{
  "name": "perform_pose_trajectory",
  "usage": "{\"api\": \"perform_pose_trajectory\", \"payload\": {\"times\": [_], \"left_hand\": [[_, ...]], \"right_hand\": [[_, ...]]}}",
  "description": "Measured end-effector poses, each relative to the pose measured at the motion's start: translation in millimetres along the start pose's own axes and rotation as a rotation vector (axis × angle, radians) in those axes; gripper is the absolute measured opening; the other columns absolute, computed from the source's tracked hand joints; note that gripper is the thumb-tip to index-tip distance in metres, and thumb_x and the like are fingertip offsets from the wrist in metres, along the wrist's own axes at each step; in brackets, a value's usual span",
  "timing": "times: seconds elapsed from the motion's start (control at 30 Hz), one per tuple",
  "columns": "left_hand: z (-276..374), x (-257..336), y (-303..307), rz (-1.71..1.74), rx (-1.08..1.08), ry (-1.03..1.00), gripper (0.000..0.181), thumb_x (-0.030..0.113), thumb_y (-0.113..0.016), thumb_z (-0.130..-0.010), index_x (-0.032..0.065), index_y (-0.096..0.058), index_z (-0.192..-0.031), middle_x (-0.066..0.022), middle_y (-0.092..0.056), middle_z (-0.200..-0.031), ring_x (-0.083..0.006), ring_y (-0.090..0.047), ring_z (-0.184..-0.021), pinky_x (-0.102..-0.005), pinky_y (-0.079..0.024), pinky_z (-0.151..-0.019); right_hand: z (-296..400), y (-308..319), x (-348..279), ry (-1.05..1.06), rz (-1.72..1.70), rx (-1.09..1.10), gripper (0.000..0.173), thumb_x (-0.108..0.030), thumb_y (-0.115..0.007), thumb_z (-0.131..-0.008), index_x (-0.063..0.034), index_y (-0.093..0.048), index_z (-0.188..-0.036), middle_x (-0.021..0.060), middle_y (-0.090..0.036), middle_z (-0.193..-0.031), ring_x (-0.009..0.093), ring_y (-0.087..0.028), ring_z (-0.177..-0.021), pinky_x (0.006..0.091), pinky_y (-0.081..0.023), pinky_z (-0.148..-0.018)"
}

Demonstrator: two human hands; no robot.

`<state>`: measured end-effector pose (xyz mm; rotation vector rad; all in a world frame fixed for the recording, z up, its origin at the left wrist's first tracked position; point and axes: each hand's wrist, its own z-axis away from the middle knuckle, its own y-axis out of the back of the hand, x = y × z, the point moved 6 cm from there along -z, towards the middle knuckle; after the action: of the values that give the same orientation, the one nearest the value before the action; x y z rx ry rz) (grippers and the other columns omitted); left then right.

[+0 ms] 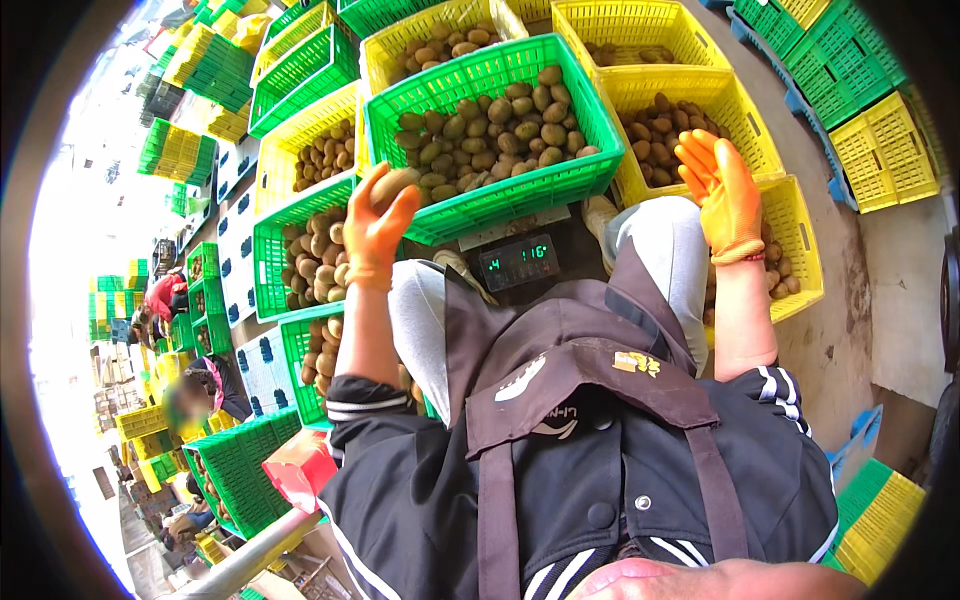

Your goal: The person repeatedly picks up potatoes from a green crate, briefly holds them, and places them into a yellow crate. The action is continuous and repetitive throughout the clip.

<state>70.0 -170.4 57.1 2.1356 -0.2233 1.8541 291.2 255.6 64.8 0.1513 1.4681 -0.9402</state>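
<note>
My left hand (378, 225), in an orange glove, grips a brown kiwifruit (391, 189) at the near left corner of a green plastic crate (517, 196) holding many kiwifruit. My right hand (720, 196), gloved alike, is raised with fingers extended and nothing in it, in front of a yellow crate (759, 142) of kiwifruit. Below the central green crate, a digital scale display (519, 262) with lit green digits shows between my knees.
Green crates of kiwifruit (264, 277) stand at my left, another yellow crate (806, 262) at my right. A red box (301, 469) lies by my left elbow, near a metal rail (244, 559). Stacked crates (847, 67) stand far right. Several people are at the far left.
</note>
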Motion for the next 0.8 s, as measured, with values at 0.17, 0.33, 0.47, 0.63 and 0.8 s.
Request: {"api": "perform_pose_trajectory", "payload": {"times": [0.17,0.33,0.47,0.63,0.8], "left_hand": [[56.2,-36.2,138.6,-0.190,0.373,0.049,0.066,0.023,-0.086,-0.081,-0.0029,-0.057,-0.135,-0.0089,-0.067,-0.120,-0.0165,-0.063,-0.108,-0.0280,-0.052,-0.093],[153.9,-113.7,256.6,-0.547,0.633,0.257,0.057,0.031,-0.086,-0.073,-0.0032,-0.068,-0.115,-0.0114,-0.072,-0.100,-0.0233,-0.066,-0.092,-0.0364,-0.053,-0.088],[214.0,-149.6,290.4,-0.949,0.860,0.649,0.061,0.039,-0.085,-0.072,-0.0021,-0.070,-0.115,-0.0196,-0.072,-0.109,-0.0307,-0.067,-0.100,-0.0399,-0.053,-0.091],[164.8,-120.9,231.3,-0.575,0.677,0.476,0.062,0.034,-0.082,-0.079,-0.0074,-0.064,-0.122,-0.0188,-0.071,-0.117,-0.0278,-0.068,-0.106,-0.0367,-0.054,-0.093],[83.4,-66.4,152.1,-0.307,0.495,0.075,0.034,0.012,-0.069,-0.094,-0.0033,-0.066,-0.123,-0.0089,-0.070,-0.116,-0.0167,-0.064,-0.107,-0.0288,-0.050,-0.094]], "right_hand": [[3.2,-13.8,0.3,-0.010,-0.004,-0.035,0.041,-0.037,-0.055,-0.103,-0.0062,-0.064,-0.129,0.0120,-0.068,-0.128,0.022,-0.065,-0.117,0.0348,-0.048,-0.099],[2.6,-23.5,10.4,-0.056,-0.014,-0.041,0.040,-0.037,-0.056,-0.102,-0.0063,-0.064,-0.127,0.0119,-0.069,-0.126,0.023,-0.066,-0.116,0.0352,-0.049,-0.098],[0.2,-34.9,21.9,-0.084,-0.024,-0.062,0.039,-0.036,-0.056,-0.102,-0.0057,-0.064,-0.126,0.0123,-0.070,-0.123,0.023,-0.067,-0.114,0.0360,-0.049,-0.097],[-0.4,-46.2,25.3,-0.103,-0.033,-0.090,0.039,-0.035,-0.056,-0.103,-0.0048,-0.063,-0.125,0.0128,-0.070,-0.122,0.024,-0.067,-0.113,0.0364,-0.050,-0.096],[-6.0,-64.2,30.7,-0.121,-0.062,-0.150,0.040,-0.036,-0.056,-0.102,-0.0041,-0.063,-0.126,0.0136,-0.070,-0.122,0.024,-0.066,-0.114,0.0365,-0.050,-0.098]]}}
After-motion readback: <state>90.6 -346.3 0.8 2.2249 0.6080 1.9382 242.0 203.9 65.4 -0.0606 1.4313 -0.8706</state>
